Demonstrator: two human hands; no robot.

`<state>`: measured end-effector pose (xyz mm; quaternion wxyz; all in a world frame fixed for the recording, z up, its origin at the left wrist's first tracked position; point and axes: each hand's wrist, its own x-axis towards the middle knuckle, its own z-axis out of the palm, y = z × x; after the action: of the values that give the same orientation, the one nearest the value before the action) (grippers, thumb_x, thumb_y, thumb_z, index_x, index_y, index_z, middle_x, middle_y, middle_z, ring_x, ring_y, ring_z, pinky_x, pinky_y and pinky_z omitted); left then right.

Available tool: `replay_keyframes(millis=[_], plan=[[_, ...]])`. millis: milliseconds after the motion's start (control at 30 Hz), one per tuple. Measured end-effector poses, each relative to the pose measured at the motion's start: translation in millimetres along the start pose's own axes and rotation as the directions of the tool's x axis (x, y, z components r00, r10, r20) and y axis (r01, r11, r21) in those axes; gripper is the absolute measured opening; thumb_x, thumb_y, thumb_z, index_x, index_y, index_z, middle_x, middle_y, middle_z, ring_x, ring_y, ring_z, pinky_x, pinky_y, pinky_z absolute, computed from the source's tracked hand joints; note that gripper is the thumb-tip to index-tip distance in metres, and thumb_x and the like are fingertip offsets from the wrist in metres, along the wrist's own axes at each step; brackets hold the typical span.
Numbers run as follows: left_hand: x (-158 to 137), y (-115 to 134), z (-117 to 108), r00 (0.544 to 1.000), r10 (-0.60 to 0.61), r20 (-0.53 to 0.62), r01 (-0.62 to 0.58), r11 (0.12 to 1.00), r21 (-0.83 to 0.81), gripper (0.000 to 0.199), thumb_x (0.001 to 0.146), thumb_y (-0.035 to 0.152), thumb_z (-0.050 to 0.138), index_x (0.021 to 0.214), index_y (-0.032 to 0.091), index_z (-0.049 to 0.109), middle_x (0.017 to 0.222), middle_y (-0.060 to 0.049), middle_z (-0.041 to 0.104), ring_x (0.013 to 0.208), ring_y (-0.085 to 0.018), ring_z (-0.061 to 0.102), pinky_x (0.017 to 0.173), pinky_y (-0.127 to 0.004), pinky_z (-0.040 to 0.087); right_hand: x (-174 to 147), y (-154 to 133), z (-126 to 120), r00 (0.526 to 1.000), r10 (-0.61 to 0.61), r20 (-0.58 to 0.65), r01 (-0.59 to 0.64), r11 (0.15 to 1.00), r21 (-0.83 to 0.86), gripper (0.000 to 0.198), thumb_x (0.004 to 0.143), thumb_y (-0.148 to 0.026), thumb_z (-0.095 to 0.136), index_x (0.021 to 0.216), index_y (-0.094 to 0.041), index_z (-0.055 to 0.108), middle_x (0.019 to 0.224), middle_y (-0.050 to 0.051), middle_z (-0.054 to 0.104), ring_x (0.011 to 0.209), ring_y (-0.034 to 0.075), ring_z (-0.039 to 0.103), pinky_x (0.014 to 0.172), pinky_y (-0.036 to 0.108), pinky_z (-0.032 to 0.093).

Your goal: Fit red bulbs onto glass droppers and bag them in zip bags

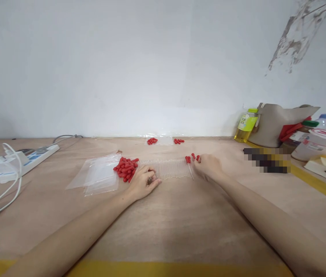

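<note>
Two bare hands work the desk point(163, 223) from where I stand: left hand point(144, 184) loosely curled over the left end of a row of clear tubes point(170, 169), thumb parted from the bent fingers, a small dark spot in the gap, can't tell if anything is gripped; right hand point(210, 166) just past the row's right end, fingers drawn together at a red bulb point(198, 157), grip hidden, so can't tell whether it's pinched or only touched. Tubes lie side by side, pointing away from the person, probably so single ones pick out easily. Red-topped tubes point(188, 160) sit at the right end, seemingly kept beside the plain ones for short reach. Pile of red bulbs point(126, 169) touches the left end, right by the left hand, presumably for quick access. Clear bags point(101, 177) lie flat and overlapping left of the pile, perhaps parked out of the hands' way. At the back by the wall, two small red clusters, left cluster point(152, 141) and right cluster point(179, 141), rest at clear plastic point(165, 139); in it or on it, can't tell. Containers, far right: tilted bottle point(246, 125), yellow liquid, lime cap; grey bag point(272, 125), insides not visible; green-lidded jar point(300, 136), dark contents; pale tub point(314, 145), red marks on lid, contents unclear
</note>
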<state>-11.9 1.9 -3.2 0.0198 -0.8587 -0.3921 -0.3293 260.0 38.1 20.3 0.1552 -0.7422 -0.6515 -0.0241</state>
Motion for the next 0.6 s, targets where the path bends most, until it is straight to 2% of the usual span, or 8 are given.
replay_keyframes(millis=[67, 267, 467, 600], plan=[[0, 1, -1, 1.000, -0.010, -0.001, 0.010, 1.000, 0.005, 0.024, 0.077, 0.030, 0.056, 0.059, 0.016, 0.048, 0.083, -0.004, 0.054, 0.081, -0.018, 0.050, 0.074, -0.033, 0.039, 0, 0, 7, 1.000, -0.011, 0.012, 0.011, 0.999, -0.041, 0.031, 0.076, -0.033, 0.041, 0.079, -0.015, 0.066, 0.075, 0.013, 0.065, 0.074, 0.024, 0.060, 0.060, 0.029, 0.037], [1, 1, -2, 0.999, -0.019, 0.028, 0.019, 1.000, -0.001, 0.005, 0.079, 0.024, 0.053, 0.079, 0.019, 0.054, 0.084, -0.003, 0.054, 0.082, -0.018, 0.050, 0.075, -0.032, 0.039, 1, -1, 15, 0.998, -0.036, 0.045, 0.040, 0.995, -0.092, 0.034, 0.078, -0.034, 0.038, 0.083, -0.014, 0.065, 0.081, 0.014, 0.064, 0.077, 0.026, 0.060, 0.062, 0.032, 0.040], [1, 2, -2, 0.999, -0.011, 0.042, 0.012, 1.000, -0.013, 0.006, 0.079, 0.022, 0.052, 0.079, 0.020, 0.057, 0.085, -0.003, 0.054, 0.083, -0.018, 0.050, 0.075, -0.032, 0.039, -2, -3, 13, 0.999, -0.043, 0.002, 0.043, 0.997, -0.062, 0.033, 0.079, -0.037, 0.037, 0.084, -0.016, 0.062, 0.080, 0.011, 0.064, 0.075, 0.024, 0.060, 0.063, 0.031, 0.039], [0, 1, -1, 0.998, -0.011, 0.054, 0.012, 1.000, -0.011, 0.006, 0.079, 0.022, 0.052, 0.079, 0.020, 0.058, 0.086, -0.003, 0.055, 0.082, -0.018, 0.050, 0.074, -0.032, 0.040, -4, -6, 13, 0.996, -0.067, 0.054, 0.066, 0.998, 0.018, 0.029, 0.078, -0.033, 0.038, 0.070, -0.018, 0.062, 0.075, 0.008, 0.064, 0.072, 0.021, 0.059, 0.060, 0.028, 0.037]])
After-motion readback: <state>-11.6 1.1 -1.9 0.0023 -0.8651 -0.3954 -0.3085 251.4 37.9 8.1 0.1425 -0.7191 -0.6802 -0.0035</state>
